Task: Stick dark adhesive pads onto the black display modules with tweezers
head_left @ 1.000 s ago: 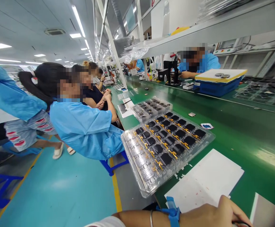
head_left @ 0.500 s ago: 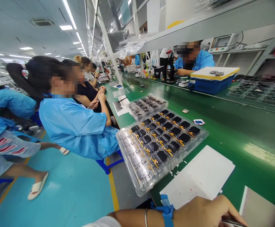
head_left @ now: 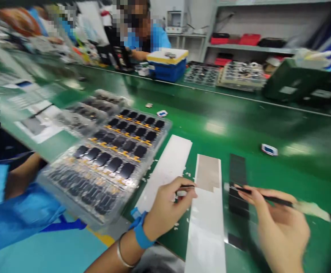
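My left hand, with a blue strap and a bangle at the wrist, pinches a small flat dark-edged piece between thumb and fingers, above the edge of a white strip. My right hand is closed around a slim black tool with a pale wrapping near its back end. The tool's tip is over a strip of dark film pieces; contact is unclear. Between my hands lies a white backing strip with a grey-beige section. Another white sheet lies to the left.
A clear tray of black square parts with orange flex tails stands left, with a box of small parts behind. Small white scraps dot the green bench. Further back are a blue bin and a co-worker; another person's blue sleeve is at left.
The view has swung right and down onto the bench. My right hand with the black tool, the dark film strip and the whole left hand have come into view.
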### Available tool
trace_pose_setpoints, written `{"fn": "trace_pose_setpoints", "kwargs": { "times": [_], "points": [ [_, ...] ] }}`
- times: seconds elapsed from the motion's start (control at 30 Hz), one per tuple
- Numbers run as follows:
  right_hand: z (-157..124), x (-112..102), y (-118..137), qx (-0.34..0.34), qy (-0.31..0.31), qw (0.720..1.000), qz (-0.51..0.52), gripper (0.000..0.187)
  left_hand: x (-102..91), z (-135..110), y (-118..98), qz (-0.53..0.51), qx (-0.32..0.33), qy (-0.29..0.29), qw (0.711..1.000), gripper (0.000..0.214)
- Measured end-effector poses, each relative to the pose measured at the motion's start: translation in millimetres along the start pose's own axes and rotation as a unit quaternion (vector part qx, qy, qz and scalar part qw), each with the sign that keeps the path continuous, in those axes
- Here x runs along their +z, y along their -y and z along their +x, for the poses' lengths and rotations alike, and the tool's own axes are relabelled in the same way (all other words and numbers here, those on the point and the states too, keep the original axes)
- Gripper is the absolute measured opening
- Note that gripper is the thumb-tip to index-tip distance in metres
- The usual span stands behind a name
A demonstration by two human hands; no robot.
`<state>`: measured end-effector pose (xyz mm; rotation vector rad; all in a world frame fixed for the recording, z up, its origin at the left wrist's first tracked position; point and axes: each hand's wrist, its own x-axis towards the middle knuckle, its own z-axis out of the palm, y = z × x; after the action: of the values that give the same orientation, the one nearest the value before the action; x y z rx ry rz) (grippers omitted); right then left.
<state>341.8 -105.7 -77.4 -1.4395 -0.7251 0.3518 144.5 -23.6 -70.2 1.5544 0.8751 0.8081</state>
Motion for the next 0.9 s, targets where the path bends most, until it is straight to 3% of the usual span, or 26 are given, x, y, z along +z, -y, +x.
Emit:
{"fn": "trace_pose_setpoints", "kwargs": {
  "times": [0.1,0.4,0.6,0.73,0.9],
  "points": [
    [-4,-8,-3,0.012,-0.035,0.999,0.003,0.018,-1.8,0,3,0.012,0.007,0.008,1.0,0.012],
    [-5,-4,4,-0.01,-0.022,1.0,0.01,0.012,-4.0,-3,6,0.098,0.043,0.027,0.994,0.019],
    [-1,-12,14,-0.062,-0.014,0.997,-0.042,0.009,-5.3,-5,4,0.125,0.1,0.082,0.984,0.022],
    [-10,-31,25,-0.039,0.004,0.997,-0.061,0.007,2.5,-8,-3,0.209,0.222,0.172,0.937,0.023],
    [-47,-60,12,0.009,0.011,0.996,-0.086,0.01,30.0,-17,-13,0.28,0.344,0.329,0.833,0.024]
  ]
}}
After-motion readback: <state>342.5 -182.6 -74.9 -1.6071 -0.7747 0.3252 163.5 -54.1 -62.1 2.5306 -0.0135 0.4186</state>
